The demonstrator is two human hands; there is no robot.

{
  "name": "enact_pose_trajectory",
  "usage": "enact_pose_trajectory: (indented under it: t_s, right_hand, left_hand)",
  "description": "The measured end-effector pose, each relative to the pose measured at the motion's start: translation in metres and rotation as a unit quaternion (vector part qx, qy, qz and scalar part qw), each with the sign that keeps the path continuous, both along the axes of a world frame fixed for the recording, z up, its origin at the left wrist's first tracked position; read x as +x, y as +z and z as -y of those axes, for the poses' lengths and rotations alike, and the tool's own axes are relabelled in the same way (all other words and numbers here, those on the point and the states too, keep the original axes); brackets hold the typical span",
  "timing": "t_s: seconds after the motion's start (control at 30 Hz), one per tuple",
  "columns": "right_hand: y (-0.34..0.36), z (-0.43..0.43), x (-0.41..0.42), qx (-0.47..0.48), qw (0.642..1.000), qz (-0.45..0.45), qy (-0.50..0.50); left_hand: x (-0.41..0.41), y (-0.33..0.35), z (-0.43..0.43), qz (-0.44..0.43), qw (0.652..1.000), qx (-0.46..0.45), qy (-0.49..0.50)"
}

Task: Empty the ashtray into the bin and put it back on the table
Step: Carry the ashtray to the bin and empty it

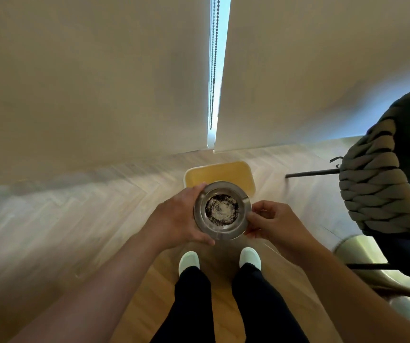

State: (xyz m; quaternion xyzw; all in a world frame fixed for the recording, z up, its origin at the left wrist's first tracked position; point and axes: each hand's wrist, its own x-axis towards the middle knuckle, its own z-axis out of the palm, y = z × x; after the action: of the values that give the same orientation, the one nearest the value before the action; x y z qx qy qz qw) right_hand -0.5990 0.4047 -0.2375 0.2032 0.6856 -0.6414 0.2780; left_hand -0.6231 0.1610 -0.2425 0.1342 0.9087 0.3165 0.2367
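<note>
Both hands, left hand (176,219) and right hand (270,222), grip the ash-filled ashtray (222,211) near the yellow bin (220,173); no writing is legible.

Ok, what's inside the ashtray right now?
Dark ash with pale specks covers the ashtray floor, so it is not emptied. Whatever lies under the ash is hidden.

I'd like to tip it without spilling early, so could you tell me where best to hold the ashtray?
Grip the ashtray by its wide metal rim from opposite sides, as the left hand and right hand do now; it sits level, and ash fills the centre.
</note>
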Motion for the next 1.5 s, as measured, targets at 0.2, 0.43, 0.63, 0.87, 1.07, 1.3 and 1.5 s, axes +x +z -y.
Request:
enact_pose_trajectory:
  t_s: [0.2, 0.43, 0.63, 0.87, 1.07, 1.3, 1.5]
  right_hand:
    - [-0.045, 0.014, -0.015, -0.017, 0.999, 0.017, -0.043]
    - [-0.121, 0.001, -0.049, -0.006, 0.998, 0.02, -0.067]
    - [-0.174, -0.011, -0.081, 0.001, 0.997, 0.028, -0.072]
    - [-0.209, -0.014, -0.11, 0.019, 0.998, 0.041, -0.053]
    - [-0.225, -0.006, -0.13, 0.069, 0.997, 0.038, -0.003]
    - [-0.234, -0.007, -0.138, 0.188, 0.978, -0.066, 0.054]
    - [-0.231, -0.006, -0.127, 0.289, 0.86, -0.38, 0.181]
  left_hand:
    - [-0.027, -0.045, 0.013, -0.002, 0.999, 0.011, -0.035]
    - [-0.065, -0.115, 0.004, -0.008, 0.999, 0.004, -0.051]
    - [-0.086, -0.17, 0.014, -0.063, 0.992, -0.097, -0.046]
    - [-0.092, -0.215, 0.018, -0.038, 0.983, -0.176, -0.032]
    - [-0.097, -0.232, 0.014, -0.016, 0.978, -0.206, -0.021]
    - [-0.099, -0.235, 0.006, -0.016, 0.975, -0.222, -0.013]
    - [-0.096, -0.235, 0.007, -0.014, 0.975, -0.221, -0.014]
